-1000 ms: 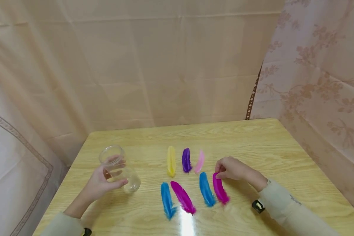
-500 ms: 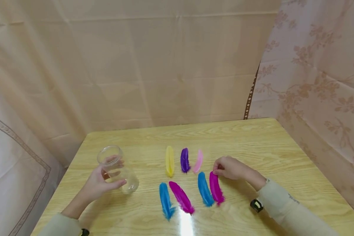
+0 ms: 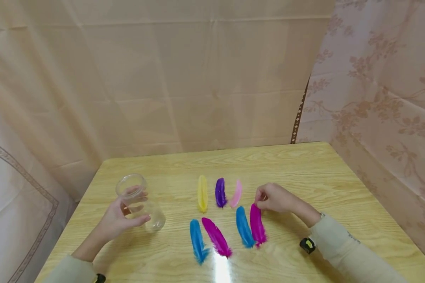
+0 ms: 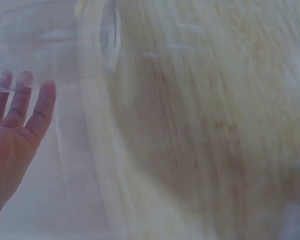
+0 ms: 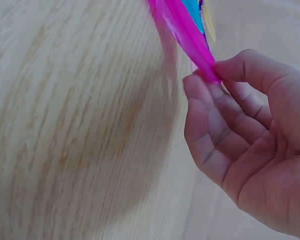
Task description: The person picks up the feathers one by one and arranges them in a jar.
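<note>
My left hand (image 3: 117, 222) grips a clear, see-through cylindrical container (image 3: 154, 216) with a round rim, at the left of the table. In the left wrist view its fingers (image 4: 42, 107) lie against the container's wall. On the right, my right hand (image 3: 276, 198) pinches the upper tip of a magenta feather (image 3: 257, 226) between thumb and fingertips. The right wrist view shows that feather (image 5: 185, 30) tilted off the wood at the pinched end. Just left of it lies a blue feather (image 3: 245, 228). Inside the container I make out nothing.
Another blue feather (image 3: 197, 240) and a second magenta feather (image 3: 217, 237) lie nearer the front. Behind them are a yellow feather (image 3: 202, 194), a purple feather (image 3: 220, 192) and a light pink feather (image 3: 236, 193). The wooden table (image 3: 304, 165) ends at a beige curtain (image 3: 198, 78).
My right hand has raised the tip of the magenta feather slightly, and the feather has swung a little left toward the blue one. The left hand keeps its hold on the container.
</note>
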Tool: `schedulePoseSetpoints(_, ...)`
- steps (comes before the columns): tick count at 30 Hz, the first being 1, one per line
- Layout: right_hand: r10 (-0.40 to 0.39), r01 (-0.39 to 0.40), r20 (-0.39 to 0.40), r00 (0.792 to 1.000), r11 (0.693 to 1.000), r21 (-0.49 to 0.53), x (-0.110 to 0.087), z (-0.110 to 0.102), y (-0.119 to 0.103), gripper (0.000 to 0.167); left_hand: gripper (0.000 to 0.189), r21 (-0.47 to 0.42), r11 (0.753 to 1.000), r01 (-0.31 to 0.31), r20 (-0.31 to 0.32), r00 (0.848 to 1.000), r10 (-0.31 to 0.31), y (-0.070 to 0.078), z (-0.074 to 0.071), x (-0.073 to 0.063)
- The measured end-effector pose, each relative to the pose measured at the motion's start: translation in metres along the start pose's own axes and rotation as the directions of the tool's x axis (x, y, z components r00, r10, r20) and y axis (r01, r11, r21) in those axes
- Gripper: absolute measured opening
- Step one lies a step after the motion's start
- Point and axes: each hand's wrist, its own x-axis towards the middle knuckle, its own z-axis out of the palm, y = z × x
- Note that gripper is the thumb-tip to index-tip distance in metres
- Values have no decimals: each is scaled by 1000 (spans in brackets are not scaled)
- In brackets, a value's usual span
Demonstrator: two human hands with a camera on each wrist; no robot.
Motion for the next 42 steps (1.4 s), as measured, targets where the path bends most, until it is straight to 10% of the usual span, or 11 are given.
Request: schedulePoseSetpoints(42,33,-44,57,998,978,205,2,-12,-9,22,78,-7,999,52,65,997,-51,2,-4,2)
